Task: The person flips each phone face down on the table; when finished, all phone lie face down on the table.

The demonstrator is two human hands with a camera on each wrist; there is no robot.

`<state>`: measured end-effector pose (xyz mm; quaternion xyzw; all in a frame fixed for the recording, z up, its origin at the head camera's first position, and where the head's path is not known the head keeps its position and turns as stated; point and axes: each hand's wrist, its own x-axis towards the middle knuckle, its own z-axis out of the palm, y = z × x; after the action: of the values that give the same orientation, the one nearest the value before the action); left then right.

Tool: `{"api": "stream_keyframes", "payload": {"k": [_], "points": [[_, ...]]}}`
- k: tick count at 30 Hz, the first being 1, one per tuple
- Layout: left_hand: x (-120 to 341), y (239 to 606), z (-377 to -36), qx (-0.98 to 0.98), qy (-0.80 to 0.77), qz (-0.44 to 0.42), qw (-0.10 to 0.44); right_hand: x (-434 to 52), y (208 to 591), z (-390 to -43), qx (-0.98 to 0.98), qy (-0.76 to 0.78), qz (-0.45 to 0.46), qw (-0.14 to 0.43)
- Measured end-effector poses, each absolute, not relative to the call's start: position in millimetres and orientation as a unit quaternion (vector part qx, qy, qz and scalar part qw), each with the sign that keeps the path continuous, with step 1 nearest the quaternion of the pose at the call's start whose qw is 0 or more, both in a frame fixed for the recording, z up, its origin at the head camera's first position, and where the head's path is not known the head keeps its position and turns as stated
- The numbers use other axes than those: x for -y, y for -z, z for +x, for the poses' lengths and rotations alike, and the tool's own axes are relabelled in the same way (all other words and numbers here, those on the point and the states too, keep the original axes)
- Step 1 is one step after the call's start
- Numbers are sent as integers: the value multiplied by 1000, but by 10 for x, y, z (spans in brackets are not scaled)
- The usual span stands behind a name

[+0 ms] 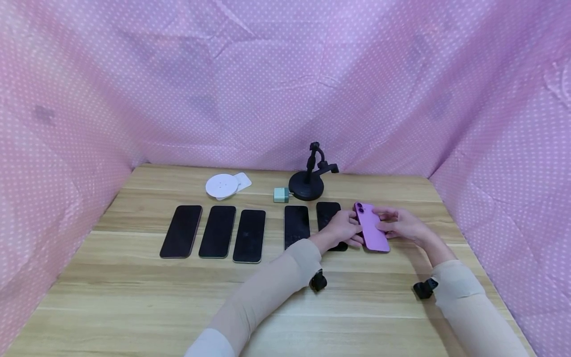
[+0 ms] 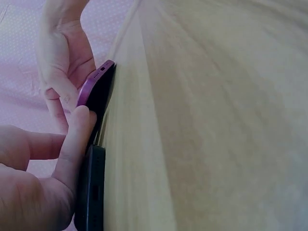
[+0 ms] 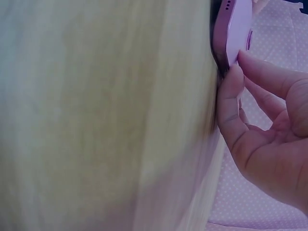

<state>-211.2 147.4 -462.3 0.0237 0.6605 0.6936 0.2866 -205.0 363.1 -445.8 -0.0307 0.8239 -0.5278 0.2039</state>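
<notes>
A purple phone (image 1: 372,230) lies back up at the right end of a row of phones, low over the wooden table (image 1: 134,297). My left hand (image 1: 354,231) pinches its left edge, thumb (image 2: 77,139) against the side. On the other side, my right hand (image 1: 384,226) grips the right edge, with fingertips (image 3: 234,79) on the edge and back. In the left wrist view the purple phone (image 2: 96,89) is tilted up off the wood, and a black phone (image 2: 91,192) lies just beside it. The right wrist view shows the phone's (image 3: 234,33) camera end.
Three black phones (image 1: 217,231) lie face up at left, and two more (image 1: 296,226) at centre, one (image 1: 327,214) partly under my left hand. Behind them are a white round pad (image 1: 221,186), a green adapter (image 1: 281,195) and a black stand (image 1: 308,181). Pink dotted cloth (image 1: 513,173) walls the table.
</notes>
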Motion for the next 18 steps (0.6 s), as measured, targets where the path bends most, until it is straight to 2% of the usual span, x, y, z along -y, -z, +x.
{"api": "stream_keyframes", "payload": {"k": [18], "points": [[-1488, 4460, -2018, -773, -579, 41, 257, -3610, 4422, -2032, -842, 504, -24, 190]]}}
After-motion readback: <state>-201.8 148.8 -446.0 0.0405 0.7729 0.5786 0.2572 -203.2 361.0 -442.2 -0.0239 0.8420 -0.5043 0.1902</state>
